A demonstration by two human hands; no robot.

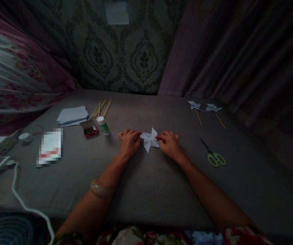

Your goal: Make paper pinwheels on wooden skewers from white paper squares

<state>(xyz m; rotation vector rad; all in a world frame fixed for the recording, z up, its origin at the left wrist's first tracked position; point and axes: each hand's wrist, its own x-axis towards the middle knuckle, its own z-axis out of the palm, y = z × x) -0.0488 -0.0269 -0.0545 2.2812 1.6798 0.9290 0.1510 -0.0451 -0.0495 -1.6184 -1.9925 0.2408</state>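
Observation:
A white paper pinwheel [150, 139] with folded, pointed blades is held just above or on the grey cloth, at the middle of the view. From its left side my left hand [130, 140] pinches one blade between thumb and fingertips. My right hand [169, 143] grips the opposite blade the same way, fingers curled. No stick shows on this pinwheel. To the left of my left hand stands a white and green bottle [103, 126], beside a small open red box [90, 131] of dark little pieces that I cannot make out.
Green-handled scissors [216, 158] lie to the right. Behind them rest two pinwheels on sticks, one here [194, 106] and another pinwheel [213, 108]. Far left are stacked white paper [73, 115], several wooden sticks [101, 108], a blurred packet [50, 147] and a power strip [1, 144] with white cables.

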